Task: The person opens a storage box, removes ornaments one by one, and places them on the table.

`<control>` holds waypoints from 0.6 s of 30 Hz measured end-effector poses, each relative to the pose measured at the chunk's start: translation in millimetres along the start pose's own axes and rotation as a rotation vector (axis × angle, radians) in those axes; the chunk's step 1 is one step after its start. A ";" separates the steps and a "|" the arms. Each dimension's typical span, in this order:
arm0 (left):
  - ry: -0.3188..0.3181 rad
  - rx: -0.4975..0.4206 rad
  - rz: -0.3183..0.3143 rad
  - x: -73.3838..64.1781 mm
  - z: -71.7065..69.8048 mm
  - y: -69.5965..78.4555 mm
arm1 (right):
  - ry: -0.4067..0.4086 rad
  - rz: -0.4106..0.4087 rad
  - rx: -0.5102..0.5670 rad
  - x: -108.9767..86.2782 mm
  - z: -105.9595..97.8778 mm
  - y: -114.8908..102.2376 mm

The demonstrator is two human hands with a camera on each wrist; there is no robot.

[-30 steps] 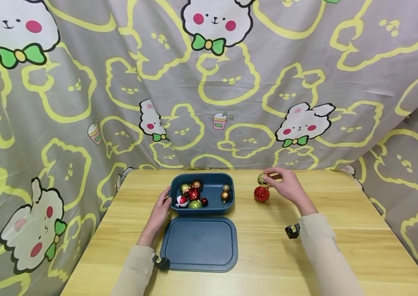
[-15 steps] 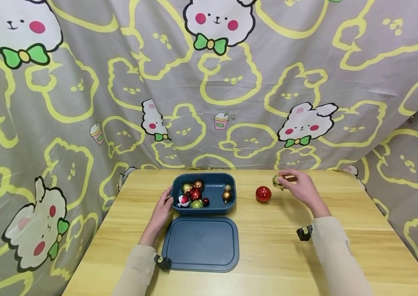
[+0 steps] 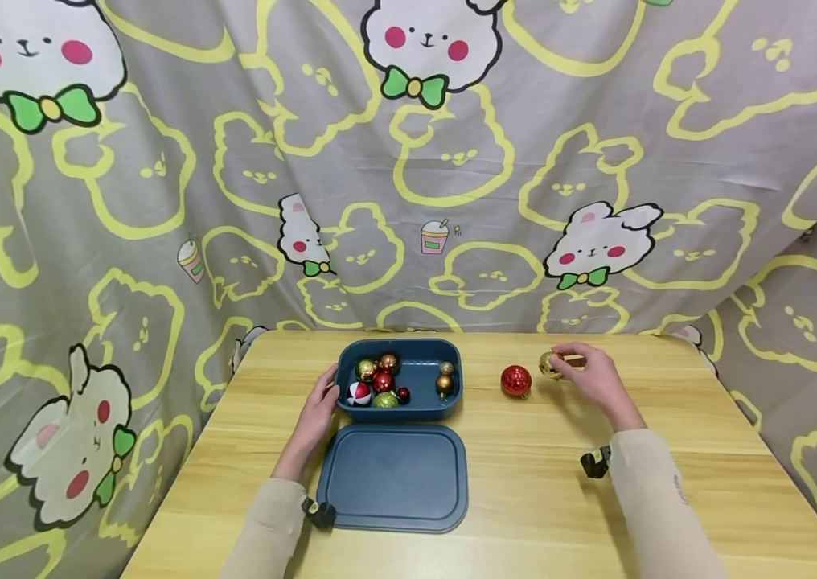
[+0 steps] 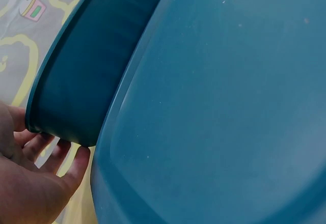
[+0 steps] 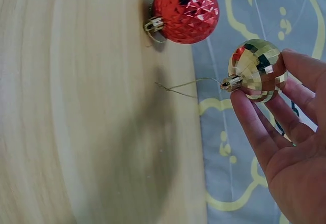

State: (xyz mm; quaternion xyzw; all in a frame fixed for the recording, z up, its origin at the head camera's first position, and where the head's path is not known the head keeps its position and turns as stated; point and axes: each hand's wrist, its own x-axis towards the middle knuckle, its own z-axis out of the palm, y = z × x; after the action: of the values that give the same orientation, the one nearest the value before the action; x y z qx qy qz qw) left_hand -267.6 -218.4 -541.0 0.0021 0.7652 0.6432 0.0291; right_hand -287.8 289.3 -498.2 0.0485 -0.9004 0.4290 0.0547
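Note:
My right hand (image 3: 593,376) pinches a gold mirror-faceted Christmas ball (image 5: 257,70) between thumb and fingers; its metal cap and thread loop point away from the palm. A red faceted Christmas ball (image 3: 515,381) lies on the table just left of it. My left hand (image 3: 316,410) rests its fingertips against the left end of a dark blue box (image 3: 401,415), thumb low on the wall in the left wrist view. Inside the box, red, gold, green and striped balls (image 3: 383,381) cluster at the left. A copper-gold ball (image 3: 445,383) and a smaller gold one (image 3: 446,367) sit at the right.
The box's flat blue lid (image 3: 392,478) lies on the wooden table (image 3: 539,498) in front of the box, between the forearms. A patterned grey curtain (image 3: 379,161) hangs behind the table's far edge and along the sides.
My right hand has carried the gold ball rightward from behind the red ball to its right side, then slightly lower. My left hand stays at the box.

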 end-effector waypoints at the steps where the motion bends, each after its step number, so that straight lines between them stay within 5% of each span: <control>1: 0.002 0.002 -0.001 -0.2 0.1 -0.1 | -0.002 0.001 0.000 0.0 0.9 1.5; 18: 0.012 0.007 0.010 1.0 -0.2 -2.4 | -0.061 0.061 0.020 -3.1 18.7 12.2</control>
State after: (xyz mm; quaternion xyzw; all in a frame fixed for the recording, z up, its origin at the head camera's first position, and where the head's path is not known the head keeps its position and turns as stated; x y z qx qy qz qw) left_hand -268.6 -219.0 -543.3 0.0024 0.7677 0.6405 0.0213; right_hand -287.4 282.5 -519.8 0.0345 -0.8984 0.4376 0.0139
